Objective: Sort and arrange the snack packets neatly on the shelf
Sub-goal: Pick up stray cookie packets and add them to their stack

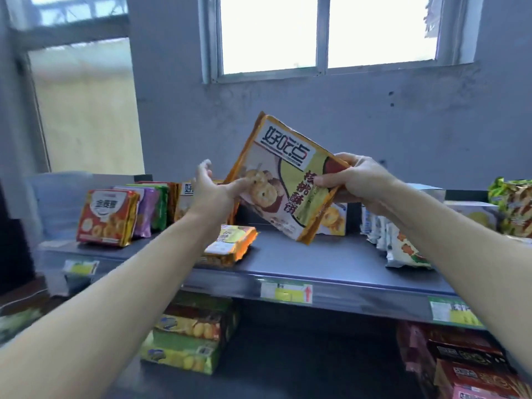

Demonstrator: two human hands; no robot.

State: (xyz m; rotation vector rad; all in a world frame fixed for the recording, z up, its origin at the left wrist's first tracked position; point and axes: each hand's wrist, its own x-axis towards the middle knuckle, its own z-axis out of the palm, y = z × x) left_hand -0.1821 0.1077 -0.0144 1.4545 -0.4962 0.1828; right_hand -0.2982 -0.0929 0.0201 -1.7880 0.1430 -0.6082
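An orange-edged biscuit packet [283, 174] is held tilted in the air above the grey shelf [316, 260]. My right hand [357, 180] grips its right edge. My left hand [214, 191] is beside its lower left edge, thumb touching it and fingers spread apart. A matching orange packet [230, 244] lies flat on the shelf below my left forearm. At the shelf's left stands a row of upright packets: a red one [106, 216] in front, purple [146, 208] and green ones [161, 205] behind.
White snack bags [403, 246] stand at the shelf's right, green bags [512, 205] behind them. Green and yellow packets [187, 335] and red boxes [466, 367] fill the lower shelf. Price labels [286, 292] line the shelf's front edge. A grey wall with a window rises behind.
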